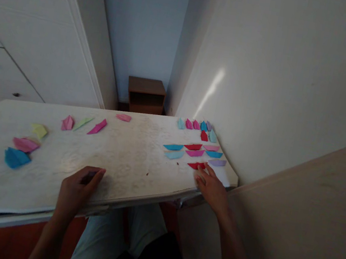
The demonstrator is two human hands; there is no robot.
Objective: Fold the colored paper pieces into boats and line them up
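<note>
- Right hand point(209, 188): spreading its fingers over the right end of the red paper boat point(194, 166) nearest the counter's front edge; fingertips appear to be touching it, though I cannot tell whether they are pinching.
- Left hand point(79, 186): hovering or resting near the front edge, fingers curling in towards the thumb; whether it is holding something small, I cannot tell.
- The red paper boat: lying at the right part of the counter point(135, 154), in front of a magenta boat point(194, 153).
- Around it: a lilac boat point(217, 162) is lying to its right, a pale blue boat point(174, 154) to its left, a bright blue boat point(173, 146) just behind the pale one.
- Behind these: a cluster of folded papers point(196, 125) is sitting near the far right corner, in magenta, blue, red, lilac and pale teal.
- Left part: seven more pieces are lying in a loose curve, running from a deep blue piece point(16, 158) at the near end to a pink piece point(123, 117) by the far edge.
- Beyond the counter: a small brown cabinet point(146, 93) is standing against the blue wall point(142, 17).
</note>
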